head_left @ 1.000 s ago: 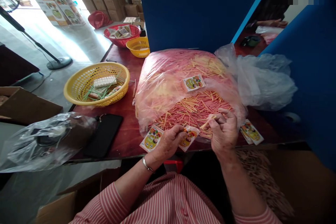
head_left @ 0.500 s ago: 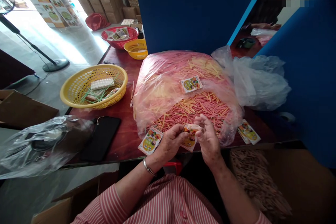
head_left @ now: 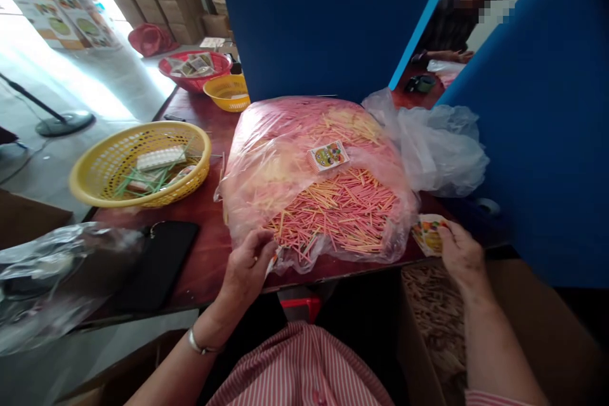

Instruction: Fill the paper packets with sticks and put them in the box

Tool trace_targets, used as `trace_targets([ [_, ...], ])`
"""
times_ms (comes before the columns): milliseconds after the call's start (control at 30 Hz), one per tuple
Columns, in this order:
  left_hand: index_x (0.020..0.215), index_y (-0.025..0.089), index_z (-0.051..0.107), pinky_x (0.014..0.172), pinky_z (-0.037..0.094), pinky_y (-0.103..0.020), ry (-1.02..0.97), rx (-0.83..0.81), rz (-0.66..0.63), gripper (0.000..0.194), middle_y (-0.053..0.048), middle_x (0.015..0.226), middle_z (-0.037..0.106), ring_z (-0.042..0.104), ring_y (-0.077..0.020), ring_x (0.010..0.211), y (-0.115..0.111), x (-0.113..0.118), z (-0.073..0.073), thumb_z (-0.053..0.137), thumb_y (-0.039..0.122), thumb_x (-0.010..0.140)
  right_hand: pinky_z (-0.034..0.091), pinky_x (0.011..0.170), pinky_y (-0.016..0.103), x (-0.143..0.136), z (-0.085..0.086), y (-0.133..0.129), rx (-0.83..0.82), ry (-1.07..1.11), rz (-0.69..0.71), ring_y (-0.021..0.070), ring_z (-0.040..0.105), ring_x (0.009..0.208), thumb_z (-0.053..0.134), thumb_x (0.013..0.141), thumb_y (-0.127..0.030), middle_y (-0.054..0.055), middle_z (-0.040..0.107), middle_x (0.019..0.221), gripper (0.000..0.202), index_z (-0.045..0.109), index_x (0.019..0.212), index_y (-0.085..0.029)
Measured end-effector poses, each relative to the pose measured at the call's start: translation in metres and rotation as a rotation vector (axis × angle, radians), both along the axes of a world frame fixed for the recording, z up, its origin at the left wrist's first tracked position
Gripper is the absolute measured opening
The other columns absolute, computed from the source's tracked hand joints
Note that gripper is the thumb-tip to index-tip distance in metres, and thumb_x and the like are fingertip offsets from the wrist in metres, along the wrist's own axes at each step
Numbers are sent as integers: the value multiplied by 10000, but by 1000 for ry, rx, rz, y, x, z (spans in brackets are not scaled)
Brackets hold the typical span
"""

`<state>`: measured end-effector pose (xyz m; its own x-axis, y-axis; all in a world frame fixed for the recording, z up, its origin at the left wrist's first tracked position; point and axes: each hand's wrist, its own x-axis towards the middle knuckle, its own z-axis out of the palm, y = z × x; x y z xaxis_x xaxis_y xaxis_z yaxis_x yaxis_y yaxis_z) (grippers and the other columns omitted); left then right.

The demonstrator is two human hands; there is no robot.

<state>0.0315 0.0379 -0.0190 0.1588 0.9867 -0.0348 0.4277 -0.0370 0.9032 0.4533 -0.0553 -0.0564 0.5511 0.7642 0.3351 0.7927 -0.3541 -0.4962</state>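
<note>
At the bag's front left corner, my left hand (head_left: 247,266) is closed over the printed packets, which it mostly covers; a bit of one shows by its fingers. My right hand (head_left: 462,258) is at the table's right front edge, its fingers closed on a printed packet (head_left: 429,235). Between the hands lies a large clear plastic bag (head_left: 266,158) full of thin pink and yellow sticks (head_left: 342,209), its front open. A stack of printed packets (head_left: 329,156) rests on top of the bag.
Left of the bag are a yellow basket (head_left: 90,187) with green sticks, a black phone (head_left: 164,260) and crumpled plastic (head_left: 66,266). Red (head_left: 190,84) and smaller yellow (head_left: 221,103) baskets stand behind. Blue panels (head_left: 328,19) rise at the back; a person sits beyond the gap.
My hands have moved apart from the packet they both held: the left went left to the bag's corner, the right went right to the packets there. The view has shifted slightly.
</note>
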Motion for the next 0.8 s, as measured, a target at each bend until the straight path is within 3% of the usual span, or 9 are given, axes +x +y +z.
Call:
trace_targets([
  [67, 898, 197, 581, 679, 468, -251, 200, 89, 23, 164, -9, 800, 649, 603, -140, 700, 2, -21, -1, 527, 341, 840, 448, 849, 474, 2, -2, 8, -14, -205, 34, 298, 587, 920, 412, 852, -421, 176, 652, 958, 405, 626, 1029, -127],
  [133, 843, 195, 589, 687, 458, -264, 396, 150, -9, 167, -23, 813, 643, 602, -154, 720, 2, -36, -4, 472, 313, 862, 433, 879, 435, -24, 4, 21, 54, -271, 116, 282, 581, 946, 435, 861, -363, 172, 651, 978, 331, 625, 1017, -142],
  [200, 818, 188, 599, 713, 453, -286, 591, 186, -52, 192, -50, 834, 630, 597, -182, 774, 1, -43, -9, 437, 279, 868, 454, 848, 368, -66, 14, 36, 113, -176, 300, 231, 593, 895, 442, 883, -296, 118, 660, 932, 244, 627, 979, -170],
  [300, 886, 155, 611, 772, 448, -338, 845, 195, -70, 189, -99, 882, 612, 569, -239, 859, -1, -43, -16, 458, 261, 851, 453, 849, 333, -136, 20, 59, 69, -84, 628, 201, 582, 906, 406, 906, -215, 74, 662, 932, 218, 609, 982, -189],
  [367, 964, 127, 602, 782, 441, -364, 957, 157, -75, 230, -121, 913, 607, 553, -262, 873, -2, -39, -18, 497, 286, 836, 448, 840, 342, -171, 19, 70, -14, -155, 712, 219, 562, 912, 409, 902, -186, 88, 656, 929, 207, 604, 972, -170],
  [500, 1035, 121, 581, 766, 425, -366, 1012, 59, -93, 303, -125, 959, 614, 550, -272, 890, -1, -30, -17, 532, 334, 826, 443, 780, 392, -205, 13, 86, -225, -379, 601, 279, 531, 868, 534, 848, -210, 146, 627, 859, 109, 601, 866, -126],
  [667, 983, 154, 595, 743, 408, -373, 969, 31, -90, 268, -118, 991, 624, 549, -298, 939, 3, -26, -20, 552, 354, 810, 436, 727, 382, -208, 9, 97, -277, -494, 485, 278, 525, 834, 507, 821, -86, 163, 609, 841, 100, 598, 821, -130],
  [800, 936, 166, 595, 741, 404, -333, 887, -18, -79, 174, -89, 942, 646, 573, -247, 892, 8, -30, -28, 551, 269, 803, 434, 692, 367, -208, 9, 99, -288, -526, 526, 273, 519, 830, 458, 805, -18, 158, 595, 839, 186, 599, 802, -139],
])
